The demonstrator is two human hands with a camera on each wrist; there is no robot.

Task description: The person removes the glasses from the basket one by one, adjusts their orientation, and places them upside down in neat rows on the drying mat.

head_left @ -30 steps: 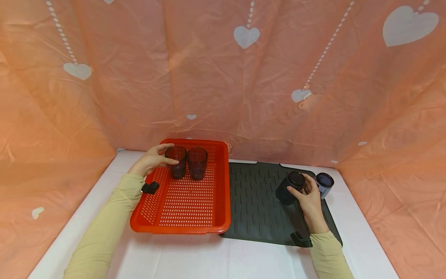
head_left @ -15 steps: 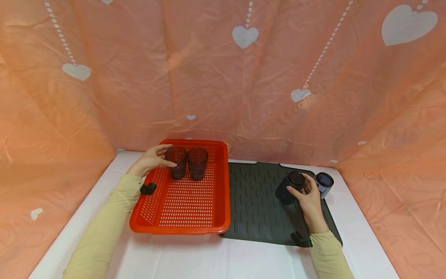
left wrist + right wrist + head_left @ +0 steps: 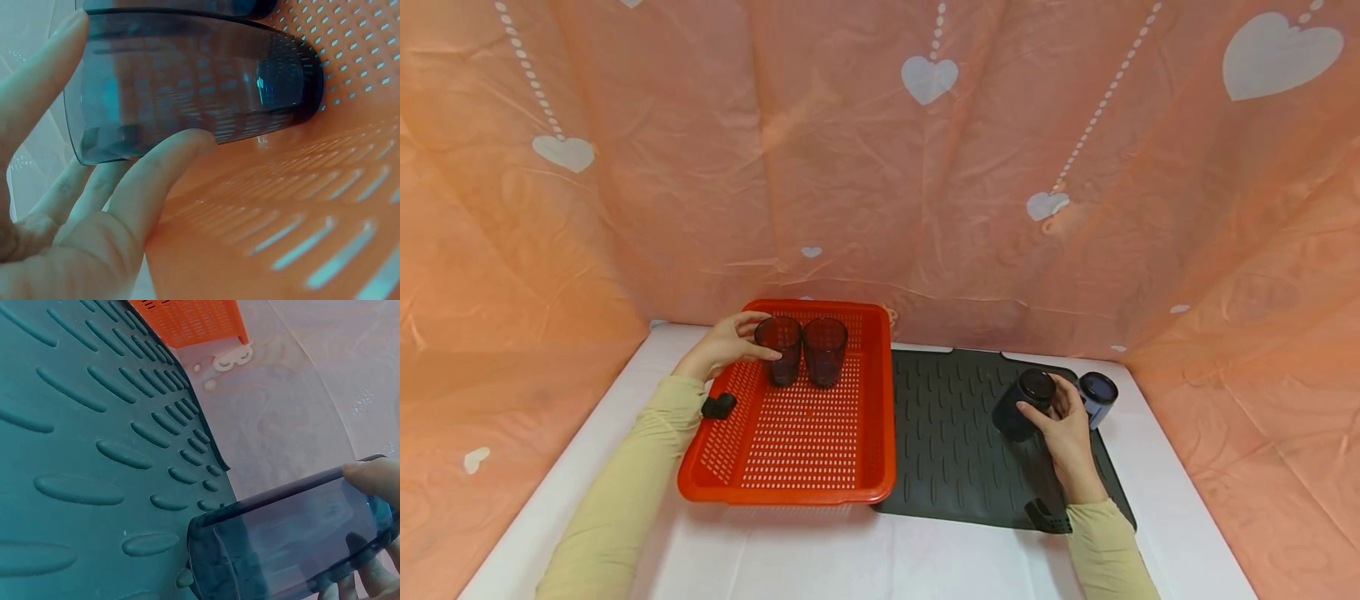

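Observation:
Two dark tinted drinking glasses stand upright side by side in a red plastic basket (image 3: 811, 495). My left hand (image 3: 727, 346) is spread around the left glass (image 3: 784, 367). In the left wrist view, the fingers (image 3: 159, 172) lie fairly straight along that glass, with a fingertip at its rim. The other glass (image 3: 825, 354) is just right of it. With thumb and fingers, my right hand (image 3: 1066, 433) grips another dark glass (image 3: 1017, 412), base up, over the dark ribbed mat (image 3: 947, 450). In the right wrist view, its rim end meets the mat.
Behind my right fingers, another upside-down glass (image 3: 1099, 396) stands near the mat's right edge. Basket and mat lie side by side on a white-covered table (image 3: 820, 550). An orange cloth with white hearts (image 3: 880, 183) hangs behind and at both sides.
My left hand has drawn back slightly to the left, its thumb shifting off the front of the glass. The right hand and its glass have stayed put.

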